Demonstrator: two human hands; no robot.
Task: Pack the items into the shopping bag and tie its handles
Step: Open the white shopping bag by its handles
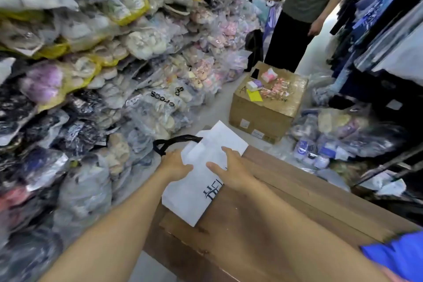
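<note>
A white paper shopping bag (194, 192) with a dark logo lies folded flat on a large cardboard box (263, 224) in front of me. Its black handles (169, 142) stick out to the left. My left hand (175, 163) grips the bag's left edge near the handles. My right hand (230, 170) rests on top of the bag with fingers spread, pressing it down. Small items lie on a smaller cardboard box (265, 107) farther ahead: a pink packet (269, 75), a white and purple box (256, 84), a yellow card (255, 95), pink wrapped pieces (275, 91) and a black phone (254, 73).
A tall wall of plastic-wrapped shoes and slippers (91, 64) fills the left side. Clothes hang on a rack (386, 30) at the right, with bagged goods (338, 135) below. Another person (304, 7) stands beyond the smaller box in the narrow aisle.
</note>
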